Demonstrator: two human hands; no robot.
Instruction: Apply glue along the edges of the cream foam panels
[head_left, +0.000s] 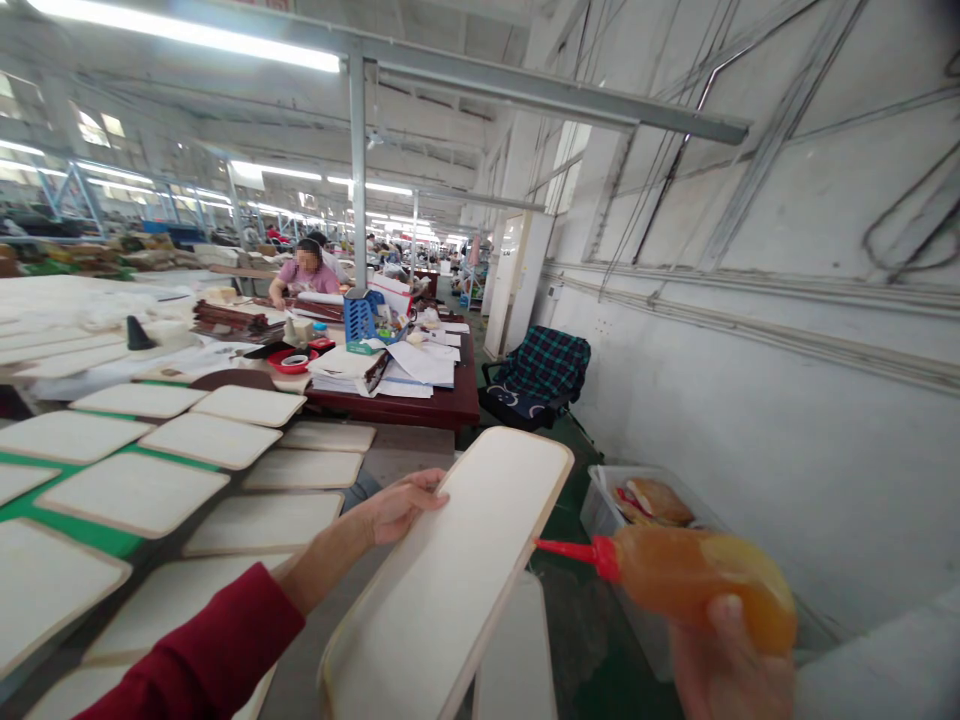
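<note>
1. Here, our left hand [409, 505] grasps a long, cream-white panel with rounded corners and a tan border [457, 560] by its left edge, thumb on the upper face, fingers partly hidden beneath. The panel slants through the near middle of the scene.

2. Our right hand [731, 650], at near right, is wrapped around a translucent plastic squeeze bottle of amber liquid [697, 575], tipped nearly level and aimed left. Its tapered red nozzle [574, 552] comes right up to the panel's right edge; we cannot tell whether it touches.

3. We judge the work along this edge to be under way. We can make out no bead of liquid, so how much of the border is done or left stays unclear to us.

4. To the left, similar cream-white, tan-bordered boards [139, 490] lie flat in rows, some over a green surface [112, 538]. Whether these are finished or waiting, we cannot tell. Another pale, rounded board [517, 650] sits below our panel, towards the right.

5. Farther off, we see a dark red desk [466, 385] with papers and a blue plastic basket [358, 320]; at right, a clear plastic bin [600, 500] stands near the bottle.
</note>
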